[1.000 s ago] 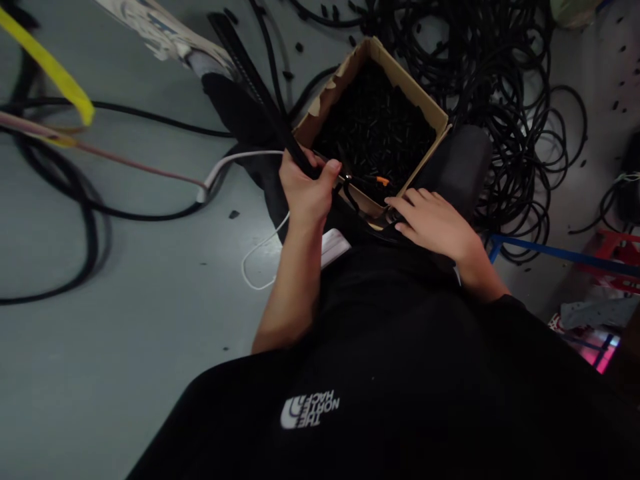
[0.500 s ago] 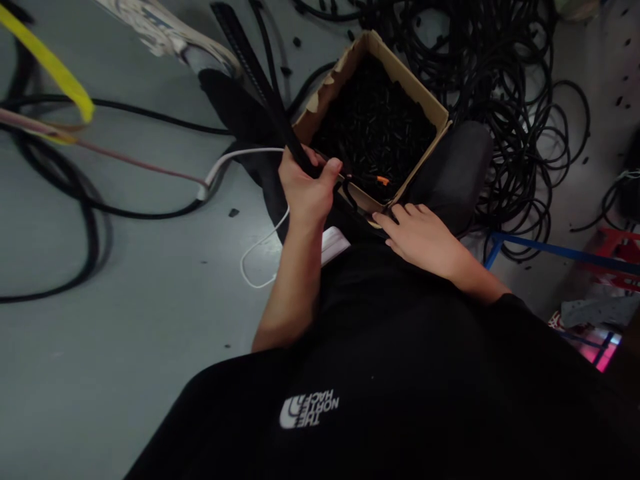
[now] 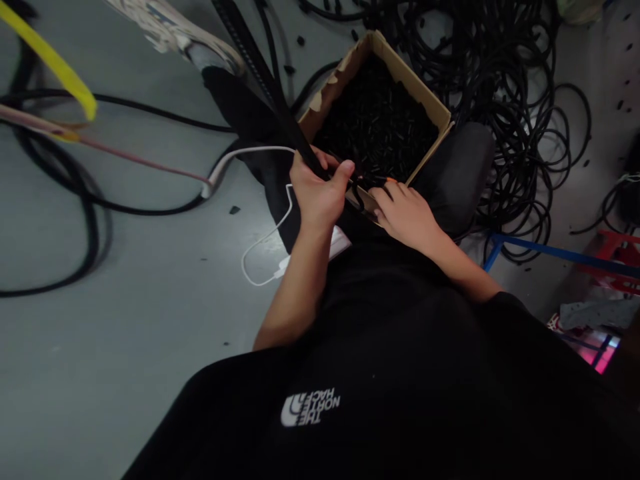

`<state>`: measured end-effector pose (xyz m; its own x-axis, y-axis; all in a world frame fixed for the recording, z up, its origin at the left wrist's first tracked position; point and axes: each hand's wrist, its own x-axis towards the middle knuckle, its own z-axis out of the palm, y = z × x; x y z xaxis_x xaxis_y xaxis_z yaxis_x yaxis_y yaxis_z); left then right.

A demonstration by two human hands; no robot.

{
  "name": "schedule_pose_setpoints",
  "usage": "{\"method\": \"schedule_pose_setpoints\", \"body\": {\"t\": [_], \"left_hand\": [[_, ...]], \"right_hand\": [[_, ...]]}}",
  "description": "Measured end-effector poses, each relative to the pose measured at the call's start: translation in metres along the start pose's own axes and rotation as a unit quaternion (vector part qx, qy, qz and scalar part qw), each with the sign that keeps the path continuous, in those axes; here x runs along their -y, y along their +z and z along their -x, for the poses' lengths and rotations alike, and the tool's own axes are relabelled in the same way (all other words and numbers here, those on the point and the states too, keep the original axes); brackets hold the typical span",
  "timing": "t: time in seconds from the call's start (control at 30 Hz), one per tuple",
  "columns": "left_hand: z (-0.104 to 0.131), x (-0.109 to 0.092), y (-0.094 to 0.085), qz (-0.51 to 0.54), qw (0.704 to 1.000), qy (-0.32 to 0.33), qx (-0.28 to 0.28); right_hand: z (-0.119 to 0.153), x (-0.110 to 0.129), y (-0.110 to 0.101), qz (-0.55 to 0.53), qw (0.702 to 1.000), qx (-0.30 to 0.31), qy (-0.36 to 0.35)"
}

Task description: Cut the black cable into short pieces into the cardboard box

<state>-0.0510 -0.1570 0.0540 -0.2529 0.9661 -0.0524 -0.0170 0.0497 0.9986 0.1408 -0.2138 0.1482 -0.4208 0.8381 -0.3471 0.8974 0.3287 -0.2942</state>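
Note:
My left hand [image 3: 323, 190] is closed around a thick black hose [image 3: 275, 97] that slants up toward the upper left. My right hand [image 3: 406, 213] has its fingers curled down at the near edge of the cardboard box [image 3: 417, 79]; what they grip, if anything, is hidden under them. Just beyond its fingertips shows a small orange piece [image 3: 391, 179]. A thin black loop [image 3: 358, 199] hangs between the two hands. Many short black pieces [image 3: 380, 127] fill the box, which stands between my legs.
Tangled black cables [image 3: 510, 127] lie on the floor to the right. A white cord [image 3: 245, 257] runs by my left forearm toward a white block [image 3: 340, 242]. At left hang a yellow strap [image 3: 55, 63] and more black cable [image 3: 90, 233]. A blue frame [image 3: 565, 252] stands at right.
My right hand has moved up and a little left, from below the box's near corner to its edge. My left hand and the hose have shifted slightly right.

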Motion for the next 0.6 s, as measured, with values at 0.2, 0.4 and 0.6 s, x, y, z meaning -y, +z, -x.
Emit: {"method": "schedule_pose_setpoints", "body": {"t": [0.2,0.4,0.6], "left_hand": [[0.003,-0.005,0.008,0.002,1.0,-0.01,-0.005],[0.008,-0.011,0.017,0.027,0.999,-0.033,0.013],[0.017,-0.017,0.027,0.018,0.999,-0.023,0.014]], "right_hand": [[-0.003,-0.007,0.015,-0.041,0.998,-0.04,0.014],[-0.009,-0.012,0.02,-0.045,0.998,-0.032,0.035],[-0.018,-0.019,0.023,-0.044,0.997,-0.022,0.057]]}}
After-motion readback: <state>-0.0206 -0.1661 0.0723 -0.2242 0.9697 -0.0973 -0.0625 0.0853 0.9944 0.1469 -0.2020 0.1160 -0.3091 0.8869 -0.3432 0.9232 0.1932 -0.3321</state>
